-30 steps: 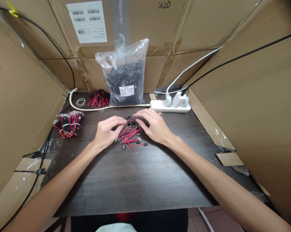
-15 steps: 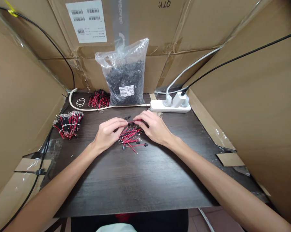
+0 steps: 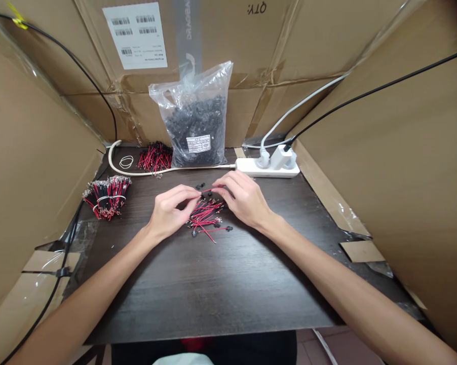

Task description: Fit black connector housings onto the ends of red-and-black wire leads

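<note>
Far left, down on the dark worktop [image 3: 213, 284]: a bundle of red and black wires [image 3: 107, 197], banded in white. Farther back, close beside the bag, a heap of red wires with black ends [image 3: 155, 157]. And now the left hand [image 3: 171, 205], in from the lower left, forearm slanting up and inward, fingers bent forward, thumb and forefinger together at the tips, pinching one end of a red wire [image 3: 207, 190]. Behind, upright before the cardboard wall [image 3: 228, 40], a clear plastic bag [image 3: 219, 81], filled past the middle with small black parts [image 3: 192, 119], white label [image 3: 198, 144] facing forward. Back to the red wire: right there in the gap between the hands, long axis nearly side to side, right end angled slightly away from the body. Too small to tell what sits on either tip. Just nearer, a loose pile of wires [image 3: 205, 213], pointing every which way. On to the right hand [image 3: 243, 197], in from the lower right, wrist bent inward, fingers loosely curved, thumb and forefinger tight on the wire's right end. Finally, beyond, a white power strip [image 3: 247, 165], plugs seated in it.
</note>
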{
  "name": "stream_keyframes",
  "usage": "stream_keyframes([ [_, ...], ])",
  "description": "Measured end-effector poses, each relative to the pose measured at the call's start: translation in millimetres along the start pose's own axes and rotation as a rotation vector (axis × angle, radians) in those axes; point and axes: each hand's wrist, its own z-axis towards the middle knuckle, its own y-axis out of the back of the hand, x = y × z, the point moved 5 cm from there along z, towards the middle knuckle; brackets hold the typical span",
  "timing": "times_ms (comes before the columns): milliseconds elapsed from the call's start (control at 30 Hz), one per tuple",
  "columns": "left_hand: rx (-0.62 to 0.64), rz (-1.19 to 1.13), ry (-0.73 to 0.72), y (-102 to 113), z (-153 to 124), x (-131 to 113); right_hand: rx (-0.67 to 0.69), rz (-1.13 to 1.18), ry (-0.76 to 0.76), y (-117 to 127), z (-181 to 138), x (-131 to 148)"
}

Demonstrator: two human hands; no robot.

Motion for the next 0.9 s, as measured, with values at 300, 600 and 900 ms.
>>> stream_keyframes([
  [300,-0.139,-0.003,0.009,5,1,2,0.014,-0.002,0.031,0,0,-2],
  [600,-0.155,-0.023,0.076,5,0,7,-0.029,0.055,0.03,0,-2,-6],
  [900,-0.104,-0.013,0.052,4,-1,10,-0.043,0.096,0.056,3,-3,-7],
])
